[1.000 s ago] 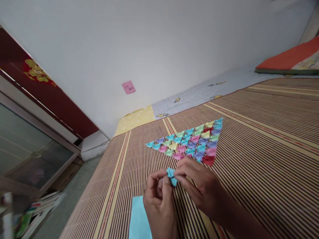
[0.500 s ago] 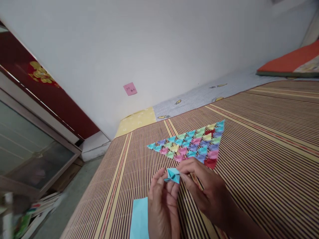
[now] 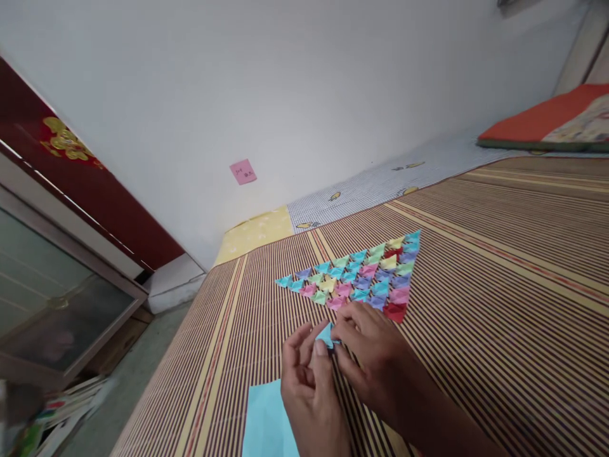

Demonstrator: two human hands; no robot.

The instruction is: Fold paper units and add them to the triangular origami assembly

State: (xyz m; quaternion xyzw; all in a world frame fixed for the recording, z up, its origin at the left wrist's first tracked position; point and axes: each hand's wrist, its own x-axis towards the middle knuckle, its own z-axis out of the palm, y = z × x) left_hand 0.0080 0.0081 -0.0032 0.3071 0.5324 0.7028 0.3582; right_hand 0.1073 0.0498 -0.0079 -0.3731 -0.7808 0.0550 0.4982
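A small folded piece of light-blue paper (image 3: 324,336) is pinched between both hands, above the striped mat. My left hand (image 3: 311,387) grips its left side, with the thumb on top of it. The fingertips of my right hand (image 3: 368,349) close on its right side and hide part of it. Just beyond my hands, rows of small folded papers (image 3: 354,276) in blue, pink, green, yellow, purple and red lie joined in a triangle shape. A flat light-blue sheet of paper (image 3: 266,422) lies beside my left hand, partly covered by it.
The striped mat (image 3: 476,279) covers the bed and meets a white wall (image 3: 356,82). A pink note (image 3: 243,171) sticks on the wall. At far right lies an orange folded quilt (image 3: 533,120). A glass-paned door (image 3: 61,298) stands left, past the bed's edge.
The folded paper has been turned between my fingers, and less of it shows. My left palm has rolled over, so its back shows more. The view has shifted slightly.
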